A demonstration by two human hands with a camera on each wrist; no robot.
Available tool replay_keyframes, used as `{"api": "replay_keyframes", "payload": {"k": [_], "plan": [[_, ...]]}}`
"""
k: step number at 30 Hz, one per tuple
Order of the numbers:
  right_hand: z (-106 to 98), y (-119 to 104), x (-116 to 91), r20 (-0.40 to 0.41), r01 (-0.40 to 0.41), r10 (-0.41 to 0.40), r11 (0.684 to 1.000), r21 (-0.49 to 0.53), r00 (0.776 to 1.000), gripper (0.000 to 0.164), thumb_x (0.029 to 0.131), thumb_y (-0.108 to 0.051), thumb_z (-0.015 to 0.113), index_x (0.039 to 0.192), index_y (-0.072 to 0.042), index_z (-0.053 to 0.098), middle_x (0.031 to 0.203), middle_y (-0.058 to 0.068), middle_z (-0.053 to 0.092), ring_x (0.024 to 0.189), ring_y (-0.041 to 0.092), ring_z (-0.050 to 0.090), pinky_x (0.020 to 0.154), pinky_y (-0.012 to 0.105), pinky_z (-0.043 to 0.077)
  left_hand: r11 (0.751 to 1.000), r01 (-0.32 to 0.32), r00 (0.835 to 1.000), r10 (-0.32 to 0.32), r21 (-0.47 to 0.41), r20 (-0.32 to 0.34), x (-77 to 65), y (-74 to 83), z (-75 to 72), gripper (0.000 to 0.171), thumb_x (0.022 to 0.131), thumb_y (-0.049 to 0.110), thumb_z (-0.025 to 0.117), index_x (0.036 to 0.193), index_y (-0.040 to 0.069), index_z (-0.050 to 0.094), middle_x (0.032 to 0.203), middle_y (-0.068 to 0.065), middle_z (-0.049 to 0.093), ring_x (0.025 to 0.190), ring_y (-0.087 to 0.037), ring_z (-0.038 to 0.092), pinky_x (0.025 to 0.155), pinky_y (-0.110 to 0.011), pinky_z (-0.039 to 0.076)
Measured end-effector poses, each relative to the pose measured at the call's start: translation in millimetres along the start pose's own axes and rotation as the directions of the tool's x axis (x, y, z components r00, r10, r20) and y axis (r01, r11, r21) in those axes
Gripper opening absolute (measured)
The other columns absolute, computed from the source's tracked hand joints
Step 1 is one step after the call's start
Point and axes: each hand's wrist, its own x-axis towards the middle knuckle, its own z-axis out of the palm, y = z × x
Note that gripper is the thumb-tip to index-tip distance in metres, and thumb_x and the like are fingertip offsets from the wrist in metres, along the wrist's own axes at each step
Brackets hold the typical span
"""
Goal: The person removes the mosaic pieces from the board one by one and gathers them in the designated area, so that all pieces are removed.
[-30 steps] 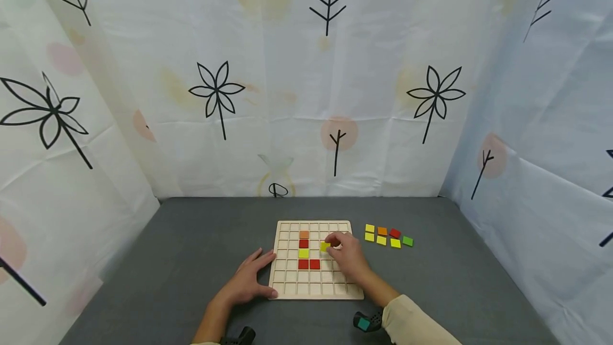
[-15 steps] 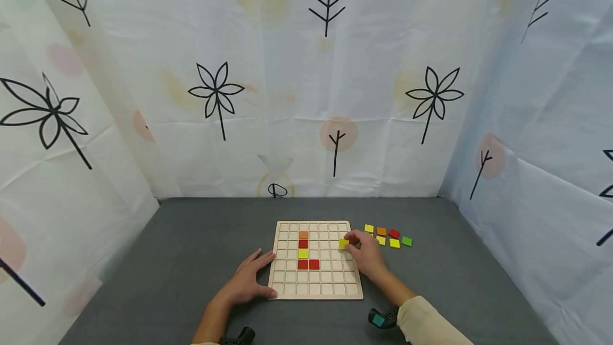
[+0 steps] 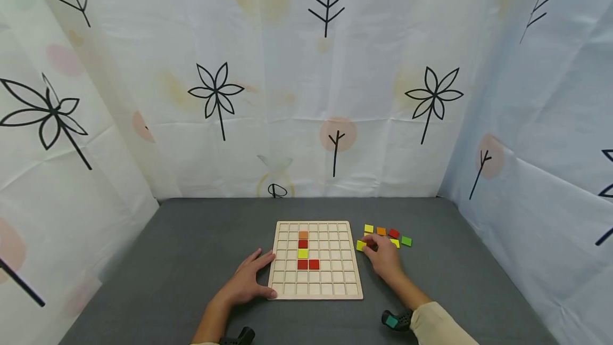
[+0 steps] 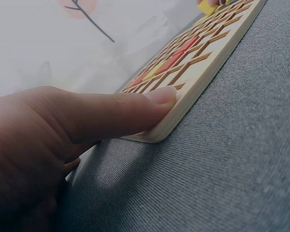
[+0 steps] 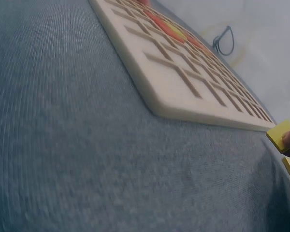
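Observation:
A wooden grid board (image 3: 335,276) lies flat on the table. Set in its cells are an orange tile (image 3: 303,235), a red tile (image 3: 303,244), a yellow tile (image 3: 303,253) and two red tiles (image 3: 308,264) side by side. My left hand (image 3: 244,280) rests against the board's left side, its thumb on the near left corner, as the left wrist view also shows. Just off the board's right edge, my right hand (image 3: 385,257) pinches a yellow square tile (image 3: 361,246) between thumb and fingertips. In the right wrist view that tile (image 5: 279,135) is tilted above the cloth.
Beyond my right hand lie loose tiles: a yellow tile (image 3: 369,228), an orange tile (image 3: 380,231), a red tile (image 3: 393,233), a green tile (image 3: 406,241) and others partly covered by the hand. A grey cloth (image 3: 215,222) covers the table; patterned curtains (image 3: 287,95) surround it.
My right hand has carried the yellow tile rightward from over the board to just past its right edge, beside the loose tiles. The left hand and the tiles in the grid stay put.

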Motion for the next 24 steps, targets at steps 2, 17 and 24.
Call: {"api": "replay_keyframes", "payload": {"k": [2,17,24], "plan": [[-2,3,-1,0.005,-0.011,0.011,1.0,-0.014,1.0,0.018,0.076,0.002,0.078,0.091,-0.006,0.072,0.08,0.001,0.065,0.077,0.02,0.058,0.072,0.04,0.046,1.0,0.001,1.0,-0.001,0.001,0.001,-0.2,0.0,-0.3,0.096,0.066,0.046,0.087,0.147,0.014,0.046,0.153,-0.007,0.038,0.143,-0.04,0.019,0.102,-0.067,0.023],[-11,16,8,0.073,0.038,-0.025,0.983,-0.178,0.997,0.015,0.077,-0.003,0.079,0.09,-0.004,0.073,0.084,0.005,0.067,0.079,0.024,0.053,0.073,0.043,0.043,1.0,0.001,1.0,-0.001,0.008,0.001,-0.1,1.3,-0.4,0.096,0.066,0.046,0.086,0.147,0.014,0.046,0.152,-0.005,0.039,0.143,-0.039,0.019,0.102,-0.067,0.022],[-12,13,17,0.043,0.065,-0.057,0.973,-0.221,0.997,0.014,0.078,-0.005,0.078,0.09,-0.005,0.073,0.084,0.005,0.067,0.081,0.026,0.056,0.074,0.045,0.044,1.0,-0.005,1.0,0.005,0.005,0.005,0.3,-0.1,0.0,0.096,0.066,0.046,0.086,0.147,0.014,0.046,0.152,-0.005,0.039,0.143,-0.039,0.019,0.103,-0.067,0.022]]}}
